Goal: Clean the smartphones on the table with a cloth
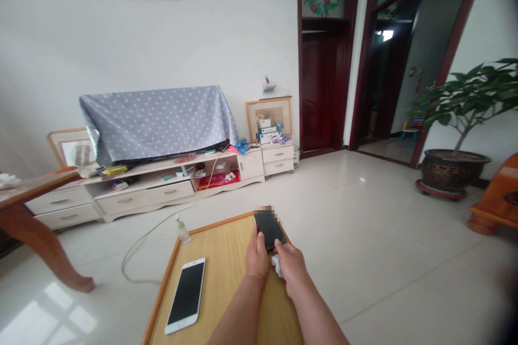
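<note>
At the tabletop's [226, 259] far edge, the left hand [256, 254] grips a dark phone [268, 228]; the right hand [290, 264], at its four o'clock, pinches a white wipe [277, 264]. Screen-cleaning seems underway, calling for steady strokes. At eight o'clock lies a white phone [186, 295].

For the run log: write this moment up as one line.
left hand: holds dark phone | right hand: pinches white cloth at phone's lower edge | white phone: flat on wooden table | small bottle: far-left corner

left hand [256, 256] grips dark phone [269, 228] | right hand [290, 266] holds white wad [276, 264] | white phone [186, 295] on table [226, 248]
</note>
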{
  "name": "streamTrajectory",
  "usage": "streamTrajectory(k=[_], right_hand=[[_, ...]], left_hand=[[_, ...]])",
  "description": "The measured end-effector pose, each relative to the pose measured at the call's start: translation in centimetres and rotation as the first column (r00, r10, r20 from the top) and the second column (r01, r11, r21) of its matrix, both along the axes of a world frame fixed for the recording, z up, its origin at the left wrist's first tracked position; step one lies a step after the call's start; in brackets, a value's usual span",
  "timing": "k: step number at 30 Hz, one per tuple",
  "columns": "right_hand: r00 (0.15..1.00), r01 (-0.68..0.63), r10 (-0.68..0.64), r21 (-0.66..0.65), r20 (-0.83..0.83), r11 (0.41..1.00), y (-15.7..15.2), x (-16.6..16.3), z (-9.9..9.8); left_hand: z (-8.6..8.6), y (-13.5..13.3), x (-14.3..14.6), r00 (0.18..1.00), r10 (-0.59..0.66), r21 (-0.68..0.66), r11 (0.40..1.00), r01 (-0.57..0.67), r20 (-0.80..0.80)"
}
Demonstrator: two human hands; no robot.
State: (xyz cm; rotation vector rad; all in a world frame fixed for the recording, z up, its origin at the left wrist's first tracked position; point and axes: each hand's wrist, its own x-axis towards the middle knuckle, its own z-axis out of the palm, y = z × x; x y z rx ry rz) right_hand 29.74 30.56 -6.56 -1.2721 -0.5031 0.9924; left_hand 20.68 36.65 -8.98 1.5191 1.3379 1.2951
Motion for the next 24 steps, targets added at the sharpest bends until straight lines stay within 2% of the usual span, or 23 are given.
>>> streamTrajectory(k=[12, 20, 24], right_hand=[[0.997, -0.051, 0.052, -0.012, 0.061, 0.999, 0.6, -0.2, 0.7], [0.988, 0.149, -0.15, 0.027, 0.039, 0.988, 1.0, 1.2, 0.6], [0.986, 0.165, -0.165, 0.051, -0.003, 0.985, 1.1, 1.3, 0.5]], left_hand=[[0.1, -0.2, 0.1, 0.999, 0.005, -0.006, 1.0, -0.005, -0.051], [-0.3, 0.2, 0.5, 1.0, -0.008, 0.026, 1.0, 0.008, 0.017], [-0.4, 0.3, 0.3, 0.999, -0.031, 0.023, 0.999, 0.031, 0.016]])
